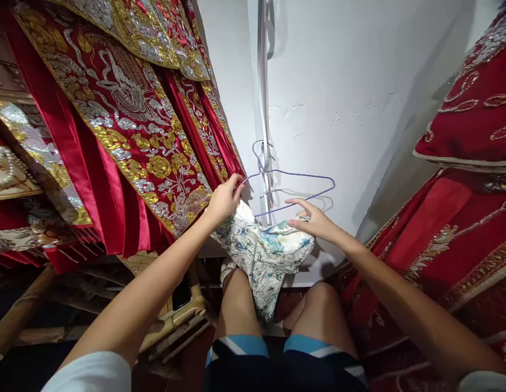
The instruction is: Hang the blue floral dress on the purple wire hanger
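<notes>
A thin purple wire hanger (304, 173) hangs by its hook against a white strip (259, 81) on the wall. Below it is a white garment with blue and green floral print (263, 247), drooping in folds between my knees. My left hand (226, 200) is closed at the hanger's left end, its fingers pinching the garment's edge there. On the other side, my right hand (312, 219) holds the garment's upper right edge, thumb against the cloth and a finger raised near the hanger's lower bar. The hanger's left end is hidden behind my left fingers and the cloth.
Red robes with gold and silver embroidery (155, 136) hang at the left. More red embroidered clothing (452, 218) hangs at the right. A bamboo chair or frame (183, 313) stands low at the left. The white wall (338, 65) rises straight ahead.
</notes>
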Demonstrator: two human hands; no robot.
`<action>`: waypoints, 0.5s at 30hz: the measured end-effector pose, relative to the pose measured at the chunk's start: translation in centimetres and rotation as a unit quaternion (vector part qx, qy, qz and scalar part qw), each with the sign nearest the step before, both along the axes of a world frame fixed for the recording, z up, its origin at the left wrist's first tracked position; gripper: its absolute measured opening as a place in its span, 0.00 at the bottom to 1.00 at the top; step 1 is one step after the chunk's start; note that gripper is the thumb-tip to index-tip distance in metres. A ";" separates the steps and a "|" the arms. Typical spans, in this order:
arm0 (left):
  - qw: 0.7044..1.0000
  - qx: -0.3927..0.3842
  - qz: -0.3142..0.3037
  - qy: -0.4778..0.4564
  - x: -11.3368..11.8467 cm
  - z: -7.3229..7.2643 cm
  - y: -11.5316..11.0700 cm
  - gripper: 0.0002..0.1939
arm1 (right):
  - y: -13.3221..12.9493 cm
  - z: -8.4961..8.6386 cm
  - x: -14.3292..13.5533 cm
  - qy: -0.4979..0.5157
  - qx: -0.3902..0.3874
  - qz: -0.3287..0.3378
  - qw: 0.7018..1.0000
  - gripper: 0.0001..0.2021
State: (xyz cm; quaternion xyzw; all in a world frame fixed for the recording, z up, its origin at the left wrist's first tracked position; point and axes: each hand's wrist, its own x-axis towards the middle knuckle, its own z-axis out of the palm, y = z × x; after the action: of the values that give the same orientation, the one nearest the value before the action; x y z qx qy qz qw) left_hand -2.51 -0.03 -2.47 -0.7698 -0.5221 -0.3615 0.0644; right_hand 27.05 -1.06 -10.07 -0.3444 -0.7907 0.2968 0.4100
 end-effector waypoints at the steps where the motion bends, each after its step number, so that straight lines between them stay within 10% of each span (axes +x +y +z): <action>1: 1.000 0.004 -0.001 0.015 -0.3 0.0 0.0 0.11 | 0.0 0.0 1.2 0.002 -0.007 -0.007 1.000 0.39; 6: 0.998 0.016 -0.015 0.052 -0.2 0.9 -0.5 0.09 | 3.6 0.7 5.4 0.056 -0.008 -0.143 0.988 0.56; 12: 0.995 0.021 0.085 0.048 -0.3 1.8 -0.2 0.10 | 6.3 3.6 6.3 -0.009 -0.077 -0.141 0.987 0.13; 15: 0.993 -0.015 0.081 -0.084 -2.6 1.1 0.4 0.15 | 4.5 4.7 7.2 0.008 -0.218 -0.037 0.975 0.15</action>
State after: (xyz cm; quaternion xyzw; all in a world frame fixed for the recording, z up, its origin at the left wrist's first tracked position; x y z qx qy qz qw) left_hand -5.13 0.34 -1.37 -0.6923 -0.5919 -0.4110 0.0380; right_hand 34.21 3.44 -5.38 -0.4522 -0.6902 0.4492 0.3426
